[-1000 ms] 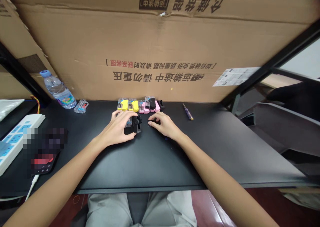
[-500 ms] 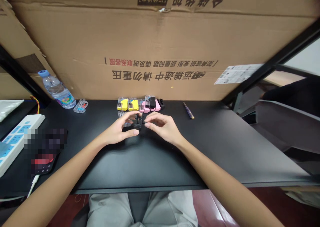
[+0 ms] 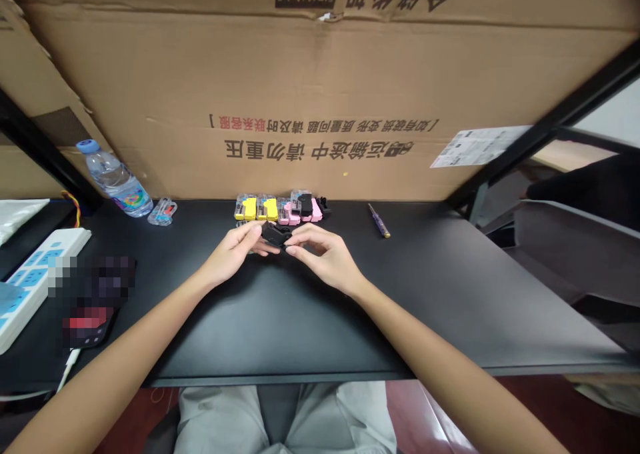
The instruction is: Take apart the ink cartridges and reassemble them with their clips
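Above the middle of the desk, my left hand [image 3: 237, 253] grips a small black plastic part [image 3: 275, 234], thumb on its near upper side and fingers beneath. My right hand [image 3: 324, 254] is closed in a pinch at the part's right end; whatever small piece lies between those fingertips is too small to make out. Just behind my hands stands a row of small clear-and-yellow plastic pieces [image 3: 271, 209], clear-and-pink ones [image 3: 292, 215] and a clear-and-black one [image 3: 303, 205]. A clear piece behind my left hand is mostly hidden.
A screwdriver [image 3: 379, 221] lies right of the row. On the left are a water bottle [image 3: 119, 182], a clear plastic piece with a red part [image 3: 163, 212], a white power strip [image 3: 45, 267] and a blurred phone with a cable [image 3: 90, 334]. A cardboard sheet [image 3: 320, 74] closes off the back.
My left hand has turned the black part over from upright to a slanted position, its thumb moving up onto it. My right hand stays pinched at its right end.
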A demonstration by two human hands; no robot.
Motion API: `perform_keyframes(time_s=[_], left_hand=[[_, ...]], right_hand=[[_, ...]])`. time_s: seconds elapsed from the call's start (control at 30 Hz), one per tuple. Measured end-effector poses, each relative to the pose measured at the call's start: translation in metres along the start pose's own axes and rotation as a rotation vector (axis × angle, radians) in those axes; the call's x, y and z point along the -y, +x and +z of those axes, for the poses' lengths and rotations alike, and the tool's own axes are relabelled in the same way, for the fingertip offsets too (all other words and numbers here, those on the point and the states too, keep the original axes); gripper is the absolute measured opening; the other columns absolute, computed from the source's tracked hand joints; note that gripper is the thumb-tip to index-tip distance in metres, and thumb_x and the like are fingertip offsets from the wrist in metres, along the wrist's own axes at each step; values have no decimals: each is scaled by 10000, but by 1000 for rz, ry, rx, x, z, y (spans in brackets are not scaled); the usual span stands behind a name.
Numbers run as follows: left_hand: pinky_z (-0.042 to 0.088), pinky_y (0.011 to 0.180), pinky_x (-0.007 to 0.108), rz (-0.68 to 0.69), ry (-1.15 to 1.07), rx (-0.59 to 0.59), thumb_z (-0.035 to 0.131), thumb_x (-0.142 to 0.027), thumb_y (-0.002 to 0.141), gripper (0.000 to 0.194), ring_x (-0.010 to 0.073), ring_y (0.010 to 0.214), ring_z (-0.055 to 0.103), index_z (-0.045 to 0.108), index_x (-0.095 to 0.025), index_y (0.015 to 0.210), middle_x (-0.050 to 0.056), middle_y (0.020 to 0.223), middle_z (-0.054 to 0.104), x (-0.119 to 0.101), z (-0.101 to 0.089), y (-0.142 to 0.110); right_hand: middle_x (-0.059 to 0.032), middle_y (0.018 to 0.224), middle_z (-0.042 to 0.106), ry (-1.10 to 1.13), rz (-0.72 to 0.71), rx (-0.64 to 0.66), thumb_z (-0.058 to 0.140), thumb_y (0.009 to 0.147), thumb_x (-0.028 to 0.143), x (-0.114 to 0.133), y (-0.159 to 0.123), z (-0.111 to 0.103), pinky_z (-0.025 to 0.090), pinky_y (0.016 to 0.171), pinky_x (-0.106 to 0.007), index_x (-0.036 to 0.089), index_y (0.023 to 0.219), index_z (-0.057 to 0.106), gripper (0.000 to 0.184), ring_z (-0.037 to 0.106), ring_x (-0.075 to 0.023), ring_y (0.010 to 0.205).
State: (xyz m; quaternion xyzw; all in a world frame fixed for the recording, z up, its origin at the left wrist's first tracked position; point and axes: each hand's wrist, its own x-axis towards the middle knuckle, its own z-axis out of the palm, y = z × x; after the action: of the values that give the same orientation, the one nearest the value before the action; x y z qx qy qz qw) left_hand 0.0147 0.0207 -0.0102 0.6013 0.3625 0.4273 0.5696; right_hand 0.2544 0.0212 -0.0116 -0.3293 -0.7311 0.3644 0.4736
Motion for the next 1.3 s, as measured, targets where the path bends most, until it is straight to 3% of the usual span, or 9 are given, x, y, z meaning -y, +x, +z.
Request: perform_keyframes(time_s=[0.07, 0.17, 0.3, 0.8, 1.3], left_hand=[[643, 879, 380, 22, 22, -46, 694, -684, 959, 645, 278, 944, 833, 676, -152, 1324, 128, 1079, 823, -2, 3, 0], [654, 833, 349, 61, 107, -92, 771, -616, 915, 554, 261, 896, 832, 714, -154, 1217, 100, 1032, 822, -3, 6, -1], [655, 763, 325, 62, 181, -132, 732, -592, 941, 497, 238, 794, 824, 743, -142, 1153, 83, 921, 825, -4, 5, -1], [663, 821, 322, 67, 322, -80, 671, -511, 991, 411, 220, 773, 822, 756, -162, 1191, 43, 875, 825, 0, 7, -4], [672, 863, 365, 94, 405, -59, 653, -559, 1005, 419, 261, 873, 838, 733, -202, 1209, 54, 956, 835, 1, 7, -6]], right_hand=[[-72, 987, 756, -1, 27, 0, 820, 930, 491, 1, 0, 2, 590, 833, -400, 246, 949, 821, 246, 705, -226, 891], [-71, 1006, 764, 57, 76, 26, 833, 914, 487, 1, -1, 2, 588, 865, -404, 246, 951, 820, 244, 714, -227, 907], [-76, 1084, 777, 158, 148, 46, 864, 879, 484, -1, -1, 2, 589, 949, -419, 236, 926, 805, 259, 732, -236, 982], [-59, 963, 800, 185, 332, 88, 868, 840, 545, 0, -2, 4, 610, 951, -434, 207, 955, 778, 368, 754, -235, 899], [-9, 913, 730, 344, 322, 39, 901, 832, 485, -16, -1, 12, 611, 907, -396, 260, 1035, 590, 435, 741, -189, 872]])
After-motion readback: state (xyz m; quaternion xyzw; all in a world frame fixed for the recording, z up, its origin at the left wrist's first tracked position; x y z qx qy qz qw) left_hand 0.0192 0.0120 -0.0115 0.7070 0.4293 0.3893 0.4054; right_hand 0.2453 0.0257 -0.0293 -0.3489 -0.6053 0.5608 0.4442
